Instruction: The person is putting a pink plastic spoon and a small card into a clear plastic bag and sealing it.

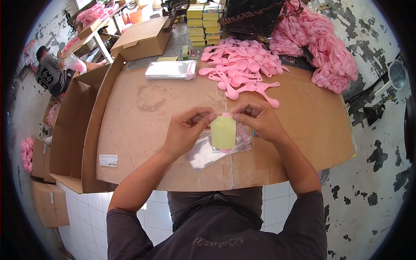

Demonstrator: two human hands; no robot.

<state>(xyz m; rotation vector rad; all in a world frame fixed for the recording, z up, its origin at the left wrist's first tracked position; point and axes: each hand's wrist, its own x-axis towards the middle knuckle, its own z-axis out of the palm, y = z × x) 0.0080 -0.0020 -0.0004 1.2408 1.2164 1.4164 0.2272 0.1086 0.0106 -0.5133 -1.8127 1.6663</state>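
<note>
My left hand and my right hand pinch the two upper corners of a small clear plastic bag, held up over the table. A pale yellow-green card shows in the bag. Bits of pink peek out above and below the card; they look like a spoon behind it, mostly hidden. Under the held bag lies a loose stack of clear plastic bags. Beyond my hands, a heap of pink plastic spoons spreads over the cardboard-covered table.
Another stack of clear bags lies at the far left. Behind are stacked yellow cards and a closed carton. Bagged pink spoons fill the far right. An open carton adjoins the table's left edge. Another person sits farther left.
</note>
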